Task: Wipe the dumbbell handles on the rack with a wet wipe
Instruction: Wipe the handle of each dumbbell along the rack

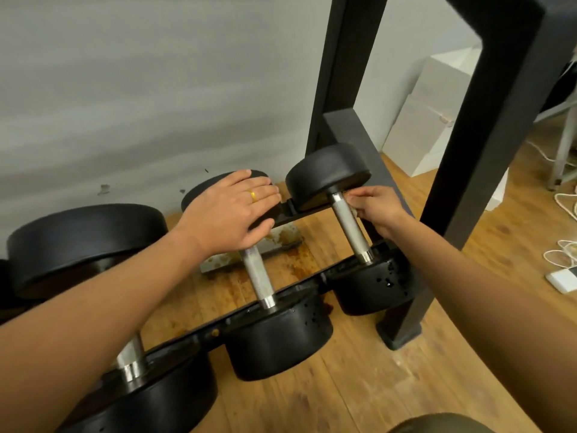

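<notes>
Three black dumbbells lie across the low rails of a black rack (315,281). My left hand (232,210) rests flat, fingers straight, on the far head of the middle dumbbell (260,276), above its silver handle. My right hand (374,207) has its fingers curled at the upper end of the right dumbbell's handle (349,226), just below its far head (327,175). A small pale bit of the wipe (354,210) shows between my fingers and the handle. The left dumbbell (84,242) is partly hidden behind my left forearm.
Two black rack uprights (468,170) rise close on the right. A grey wall stands behind. The wooden floor under the rack is stained. White boxes (427,120), white cables and a charger (562,279) lie at the right. Another dumbbell head (437,425) shows at the bottom edge.
</notes>
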`<state>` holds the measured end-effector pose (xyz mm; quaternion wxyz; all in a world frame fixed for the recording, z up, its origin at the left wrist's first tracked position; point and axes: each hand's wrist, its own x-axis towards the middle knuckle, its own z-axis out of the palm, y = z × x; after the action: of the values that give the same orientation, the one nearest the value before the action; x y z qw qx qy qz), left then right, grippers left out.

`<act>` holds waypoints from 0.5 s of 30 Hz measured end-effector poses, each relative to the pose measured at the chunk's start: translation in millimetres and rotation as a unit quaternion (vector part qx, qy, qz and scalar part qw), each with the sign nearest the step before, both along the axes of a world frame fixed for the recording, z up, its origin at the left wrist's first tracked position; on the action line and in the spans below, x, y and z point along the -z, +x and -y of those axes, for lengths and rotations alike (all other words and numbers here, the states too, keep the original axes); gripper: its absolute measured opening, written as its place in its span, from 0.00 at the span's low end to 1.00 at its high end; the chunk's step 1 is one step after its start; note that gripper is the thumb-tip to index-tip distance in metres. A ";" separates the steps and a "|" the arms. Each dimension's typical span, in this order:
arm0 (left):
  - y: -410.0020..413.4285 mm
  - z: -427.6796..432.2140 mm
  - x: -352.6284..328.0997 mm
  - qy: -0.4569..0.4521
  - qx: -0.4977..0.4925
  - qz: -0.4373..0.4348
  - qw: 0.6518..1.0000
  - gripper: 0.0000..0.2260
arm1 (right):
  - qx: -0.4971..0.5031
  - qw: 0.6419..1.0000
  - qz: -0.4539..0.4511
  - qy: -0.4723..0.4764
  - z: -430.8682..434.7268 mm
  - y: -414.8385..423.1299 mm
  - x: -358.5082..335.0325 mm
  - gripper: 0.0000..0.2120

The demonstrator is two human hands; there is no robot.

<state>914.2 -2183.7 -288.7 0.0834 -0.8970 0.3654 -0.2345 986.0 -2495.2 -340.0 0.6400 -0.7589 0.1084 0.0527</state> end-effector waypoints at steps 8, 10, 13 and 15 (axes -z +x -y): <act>1.8 -0.6 2.8 -0.008 0.006 0.014 1.000 0.23 | -0.056 0.997 -0.004 -0.057 9.3 5.1 2.4 0.09; 2.0 0.2 3.0 -0.009 0.007 0.015 1.000 0.23 | -0.079 0.994 -0.016 -0.071 17.1 1.0 1.8 0.08; 2.3 -0.6 4.3 -0.013 0.004 0.016 1.000 0.22 | -0.131 0.984 -0.033 -0.113 29.5 -10.8 -5.0 0.10; 2.4 -0.7 4.3 -0.012 0.001 0.014 1.000 0.22 | -0.136 0.982 -0.020 -0.132 29.4 -11.2 -10.6 0.11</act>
<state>916.6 -2183.0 -293.0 0.0773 -0.8944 0.3618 -0.2514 974.7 -2524.6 -329.4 0.5187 -0.8432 0.0230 0.1396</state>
